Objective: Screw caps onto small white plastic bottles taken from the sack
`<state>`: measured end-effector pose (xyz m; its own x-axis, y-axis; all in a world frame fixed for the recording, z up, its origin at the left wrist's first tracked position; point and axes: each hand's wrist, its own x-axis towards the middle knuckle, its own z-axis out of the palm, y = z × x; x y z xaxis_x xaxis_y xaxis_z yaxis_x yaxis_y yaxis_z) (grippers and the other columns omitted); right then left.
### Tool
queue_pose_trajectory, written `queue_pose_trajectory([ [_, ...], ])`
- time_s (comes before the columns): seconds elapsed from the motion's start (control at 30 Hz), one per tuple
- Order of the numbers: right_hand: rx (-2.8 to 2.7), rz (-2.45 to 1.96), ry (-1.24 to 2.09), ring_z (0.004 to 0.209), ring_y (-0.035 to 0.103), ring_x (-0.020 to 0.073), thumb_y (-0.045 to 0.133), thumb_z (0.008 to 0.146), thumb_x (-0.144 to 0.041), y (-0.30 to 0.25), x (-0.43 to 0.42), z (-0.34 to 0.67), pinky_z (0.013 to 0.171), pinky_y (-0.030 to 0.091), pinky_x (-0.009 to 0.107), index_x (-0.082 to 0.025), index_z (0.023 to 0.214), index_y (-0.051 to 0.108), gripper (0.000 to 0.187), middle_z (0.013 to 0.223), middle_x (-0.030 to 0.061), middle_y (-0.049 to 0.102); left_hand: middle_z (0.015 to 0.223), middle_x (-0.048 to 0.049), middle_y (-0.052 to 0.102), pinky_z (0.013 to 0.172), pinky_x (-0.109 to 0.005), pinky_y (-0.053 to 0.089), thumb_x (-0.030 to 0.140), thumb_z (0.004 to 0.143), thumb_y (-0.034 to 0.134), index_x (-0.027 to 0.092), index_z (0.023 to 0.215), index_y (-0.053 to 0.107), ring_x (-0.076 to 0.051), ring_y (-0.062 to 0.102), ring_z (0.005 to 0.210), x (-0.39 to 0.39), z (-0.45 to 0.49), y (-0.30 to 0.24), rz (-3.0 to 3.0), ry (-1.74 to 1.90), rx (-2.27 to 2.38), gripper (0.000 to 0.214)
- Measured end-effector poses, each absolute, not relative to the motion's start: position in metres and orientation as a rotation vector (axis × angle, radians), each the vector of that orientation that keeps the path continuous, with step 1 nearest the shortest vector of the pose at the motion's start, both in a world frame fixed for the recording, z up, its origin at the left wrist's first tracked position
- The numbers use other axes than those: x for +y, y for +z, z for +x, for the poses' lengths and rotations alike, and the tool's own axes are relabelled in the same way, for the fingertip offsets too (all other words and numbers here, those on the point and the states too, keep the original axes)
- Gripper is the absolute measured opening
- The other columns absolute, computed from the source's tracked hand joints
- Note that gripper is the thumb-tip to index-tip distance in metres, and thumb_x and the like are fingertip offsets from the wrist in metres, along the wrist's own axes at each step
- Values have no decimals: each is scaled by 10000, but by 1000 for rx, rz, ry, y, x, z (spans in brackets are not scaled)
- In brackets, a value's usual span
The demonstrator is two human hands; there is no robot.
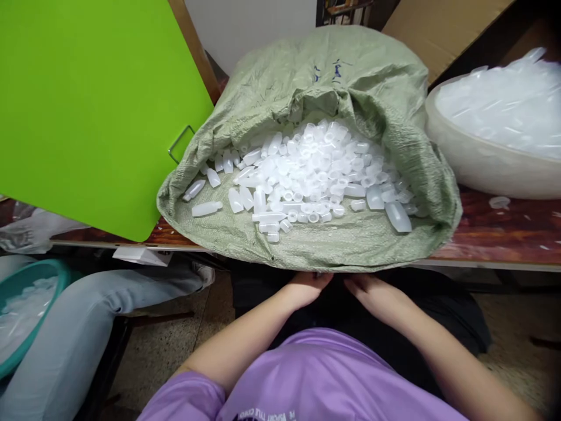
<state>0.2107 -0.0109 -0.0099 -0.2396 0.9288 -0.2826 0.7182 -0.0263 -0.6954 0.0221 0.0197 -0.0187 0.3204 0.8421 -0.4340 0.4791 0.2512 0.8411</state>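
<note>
A pale green woven sack (272, 76) lies on a reddish-brown desk (504, 240), its wide mouth opening toward me. Just inside I see a heap of small, translucent white plastic pieces (324, 169), shaped like tiny bottles and short tubes. They pile thickest at the middle and back of the mouth, with a few loose ones strewn toward the left.

The left grip (309, 286) and right grip (370, 287) are close together, a narrow gap between them, at the sack's front lip. The pieces lie beyond both, with that lip in between; neither grip touches them. Fingertips disappear beneath the lip, so I cannot tell whether either grip is released, clenched or grasping the cloth. Bare forearms reach up from a purple shirt (324, 374).

To the right of the sack, a whitish bowl (491, 161) is heaped with translucent plastic. To the left, a bright green board (87, 105) slants over the desk. At lower left, another person's jeans-clad leg (83, 321) is beside a teal basin (62, 278) holding more whitish pieces.
</note>
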Motion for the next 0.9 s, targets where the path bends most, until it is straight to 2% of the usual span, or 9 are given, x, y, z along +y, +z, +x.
queue_pose_trajectory([
  [0.07,-2230,-1583,1337,651,606,183,484,833,-376,22,-13,217,626,461,295,-225,766,657,239,751,42,666,1181,-76,615,977,-369,375,507,843,448,219,1177,567,-244,544,1104,20,15,-7,1590,318,1251,457],
  [0.13,-2375,-1276,1431,692,601,147,450,876,-345,56,-9,217,631,462,245,-230,805,634,228,790,14,657,1271,-83,558,999,-390,360,465,851,449,204,1239,525,-262,505,1161,19,5,15,1747,160,1176,474],
  [0.23,-2283,-1335,860,758,599,165,431,886,-340,90,16,208,671,463,261,-209,884,614,225,834,39,641,1229,-96,587,918,-346,435,389,865,448,170,1238,529,-237,569,1073,17,-14,60,1855,-54,946,439],
  [0.33,-2195,-1636,177,784,605,226,430,869,-332,94,56,198,677,456,331,-173,1032,590,278,957,103,625,1053,-60,671,823,-253,473,262,887,404,163,1144,589,-160,621,932,18,-36,104,1855,-1,779,332],
  [0.43,-2300,-1755,-48,756,607,257,440,857,-352,79,87,187,631,449,353,-162,1073,577,319,966,128,618,921,-39,676,786,-258,486,238,887,377,175,1081,598,-151,624,841,29,-64,126,1872,370,1204,301],
  [0.5,-2349,-1726,-73,762,604,262,438,855,-335,68,96,184,634,448,355,-154,1009,591,283,917,130,623,998,-66,645,864,-321,460,230,877,369,180,1107,579,-198,598,929,43,-87,129,1974,556,1767,316],
  [0.63,-2226,-1643,-73,811,596,257,412,865,-324,51,94,190,675,454,356,-154,993,570,264,931,130,620,1269,-168,468,992,-416,360,213,792,467,128,1314,401,-323,444,1182,81,-135,121,2129,54,2386,533],
  [0.73,-2111,-1608,-28,833,596,262,404,870,-369,43,88,199,707,462,371,-153,1080,534,328,967,131,617,1430,-198,265,995,-415,356,222,713,533,123,1400,250,-360,351,1265,109,-160,115,2017,-309,2373,749],
  [0.9,-2087,-1516,116,851,599,242,416,869,-402,37,79,207,766,466,361,-174,1058,535,319,965,103,607,1517,-182,-12,1063,-415,252,285,649,596,148,1450,37,-361,150,1364,148,-176,112,1888,-436,2375,986],
])
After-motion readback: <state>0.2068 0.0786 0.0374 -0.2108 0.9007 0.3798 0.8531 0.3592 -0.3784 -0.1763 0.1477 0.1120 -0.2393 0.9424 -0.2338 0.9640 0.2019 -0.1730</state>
